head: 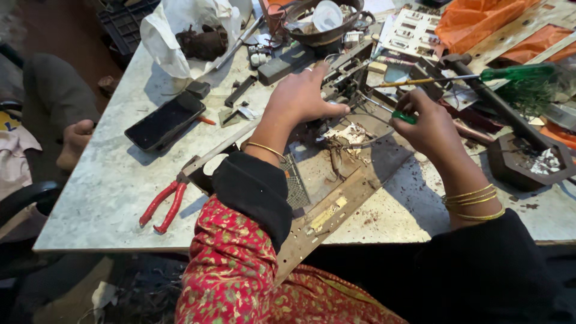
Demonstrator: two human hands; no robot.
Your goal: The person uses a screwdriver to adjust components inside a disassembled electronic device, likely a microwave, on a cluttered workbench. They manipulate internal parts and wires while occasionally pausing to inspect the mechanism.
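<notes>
1. Grip status: left hand (303,96) lies flat w/ fingers spread over a small metal mechanism block (345,75), thumb pressed to its near edge, so it steadies the block and does not clasp it. Right hand (429,126) is closed round a green-handled tool (403,116); its thin metal shaft runs left into the block.
2. Location: the block sits at the far end of a worn, rusty chassis plate (327,207), which lies across the marble tabletop (102,198) and overhangs its near edge toward the person's lap.
3. Progress, as judged: the unit looks well into being opened up. Plate is bare, bits of debris and loose wire lie on it, dust is scattered to the right. The block is still mounted and the tool is still in it, so that part isn't free yet. Can't tell if any screws remain.
4. Counts, tools: 1 red-handled pliers (163,205) near the left front edge; 1 long screwdriver w/ green handle (519,73) lying beyond the right hand; 1 green tool in the grip.
5. Counts, other: 1 dark phone (165,121) lying flat, screen off; 1 white plastic bag (186,30); 1 round bowl of odd parts (321,21); 1 dark octagonal tray (522,162) at right; orange cloth (480,21) at the far right.
6. Bangles: 1 on the left wrist, approx. 3 on the right.
7. Another person's hand (75,141) rests off the tabletop at far left.
</notes>
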